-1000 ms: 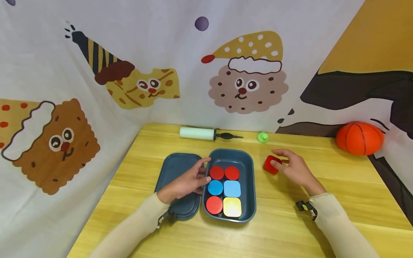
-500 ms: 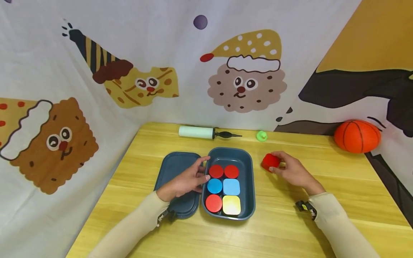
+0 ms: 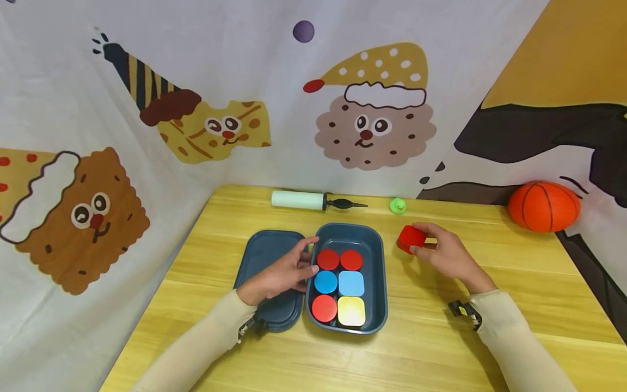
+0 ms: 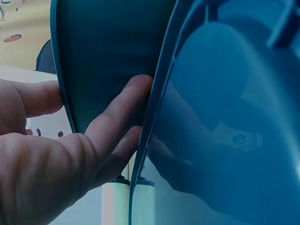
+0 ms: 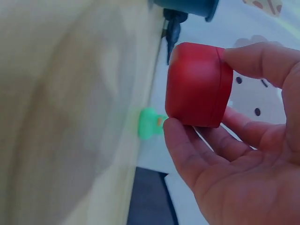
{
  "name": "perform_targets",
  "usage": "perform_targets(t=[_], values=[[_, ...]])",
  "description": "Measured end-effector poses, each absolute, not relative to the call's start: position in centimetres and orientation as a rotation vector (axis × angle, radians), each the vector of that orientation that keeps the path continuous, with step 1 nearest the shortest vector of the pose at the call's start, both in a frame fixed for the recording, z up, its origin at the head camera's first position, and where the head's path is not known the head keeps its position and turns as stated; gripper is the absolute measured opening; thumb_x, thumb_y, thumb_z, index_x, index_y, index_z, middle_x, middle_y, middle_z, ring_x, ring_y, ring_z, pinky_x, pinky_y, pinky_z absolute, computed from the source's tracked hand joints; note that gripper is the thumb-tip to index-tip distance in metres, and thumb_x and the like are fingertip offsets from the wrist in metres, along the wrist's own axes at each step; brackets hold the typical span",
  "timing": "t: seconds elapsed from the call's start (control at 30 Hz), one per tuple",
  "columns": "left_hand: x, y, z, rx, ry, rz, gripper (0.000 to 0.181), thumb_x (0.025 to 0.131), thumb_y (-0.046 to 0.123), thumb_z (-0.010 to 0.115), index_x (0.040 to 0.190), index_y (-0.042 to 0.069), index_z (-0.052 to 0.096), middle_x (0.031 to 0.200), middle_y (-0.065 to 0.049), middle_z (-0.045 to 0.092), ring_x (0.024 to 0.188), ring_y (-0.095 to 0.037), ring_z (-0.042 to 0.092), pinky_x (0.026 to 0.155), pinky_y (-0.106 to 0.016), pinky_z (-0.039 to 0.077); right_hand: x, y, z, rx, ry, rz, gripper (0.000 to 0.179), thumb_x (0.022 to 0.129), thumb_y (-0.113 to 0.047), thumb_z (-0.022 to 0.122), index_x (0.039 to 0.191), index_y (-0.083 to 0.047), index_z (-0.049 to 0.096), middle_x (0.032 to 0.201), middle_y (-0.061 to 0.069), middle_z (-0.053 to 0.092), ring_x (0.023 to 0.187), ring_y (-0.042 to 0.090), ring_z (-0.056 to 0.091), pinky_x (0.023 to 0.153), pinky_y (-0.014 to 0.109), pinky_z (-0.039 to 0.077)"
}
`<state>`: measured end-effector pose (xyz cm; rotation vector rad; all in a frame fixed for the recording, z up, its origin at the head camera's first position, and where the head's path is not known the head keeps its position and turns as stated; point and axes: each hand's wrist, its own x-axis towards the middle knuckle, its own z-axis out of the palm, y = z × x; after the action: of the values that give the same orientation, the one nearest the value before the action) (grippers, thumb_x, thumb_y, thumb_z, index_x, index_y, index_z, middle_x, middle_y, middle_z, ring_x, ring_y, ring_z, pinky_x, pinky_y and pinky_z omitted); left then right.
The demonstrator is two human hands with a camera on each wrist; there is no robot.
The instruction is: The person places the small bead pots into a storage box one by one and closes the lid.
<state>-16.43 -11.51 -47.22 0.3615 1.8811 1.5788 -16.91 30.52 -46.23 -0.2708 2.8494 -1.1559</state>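
Note:
A small red box (image 3: 411, 239) with rounded corners is pinched between the thumb and fingers of my right hand (image 3: 448, 253). A seam runs round this box (image 5: 194, 84) near one end in the right wrist view, where it appears raised off the table. My left hand (image 3: 284, 275) holds the left wall of a dark blue open container (image 3: 377, 261), thumb at the rim and other fingers outside. Inside stand several small containers: red round ones (image 3: 324, 308), a blue round one (image 3: 325, 282), a light blue square one (image 3: 351, 283) and a yellow square one (image 3: 351, 311).
A dark blue lid (image 3: 266, 253) lies left of the container, partly under my left hand. Along the back are a pale green hand pump (image 3: 299, 200), a green toy duck (image 3: 398, 206) and an orange basketball (image 3: 543, 207). A printed cloth (image 3: 274, 49) hangs behind the table (image 3: 421, 354).
The right index finger has come down onto the red box. The box has turned and shifted slightly away from me in the right hand. My left hand stays at the container.

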Motion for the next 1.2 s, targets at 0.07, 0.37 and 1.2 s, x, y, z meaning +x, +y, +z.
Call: perform_targets(t=[0.07,0.37,1.2], values=[[-16.5,-11.6,-47.2,0.365,1.880,1.581,0.075,0.110,0.018,0.059,0.169,0.032,0.016,0.153,-0.025,0.044,0.127,-0.032,0.060,0.088,-0.052,0.063,-17.0,30.0,-45.7,-0.298,2.876,-1.169,0.061,0.097,-0.012,0.074,0.152,0.002,0.050,0.146,0.025,0.058,0.121,0.043,0.063,0.098,0.057,0.058],[-16.6,-11.7,-47.2,0.377,1.869,1.603,0.075,0.109,0.014,0.060,0.169,0.029,0.016,0.155,-0.026,0.040,0.124,-0.031,0.062,0.090,-0.054,0.062,-17.9,26.6,-43.8,-0.415,2.948,-1.218,0.058,0.094,-0.009,0.076,0.148,0.000,0.056,0.143,0.023,0.061,0.121,0.041,0.062,0.099,0.062,0.057],[-16.6,-11.5,-47.0,0.372,1.865,1.613,0.074,0.109,0.015,0.059,0.168,0.027,0.017,0.155,-0.026,0.042,0.126,-0.032,0.062,0.090,-0.053,0.062,-20.3,17.7,-45.0,-0.801,2.902,-1.226,0.057,0.086,-0.015,0.082,0.139,-0.006,0.065,0.135,0.007,0.063,0.115,0.026,0.066,0.094,0.047,0.063]])
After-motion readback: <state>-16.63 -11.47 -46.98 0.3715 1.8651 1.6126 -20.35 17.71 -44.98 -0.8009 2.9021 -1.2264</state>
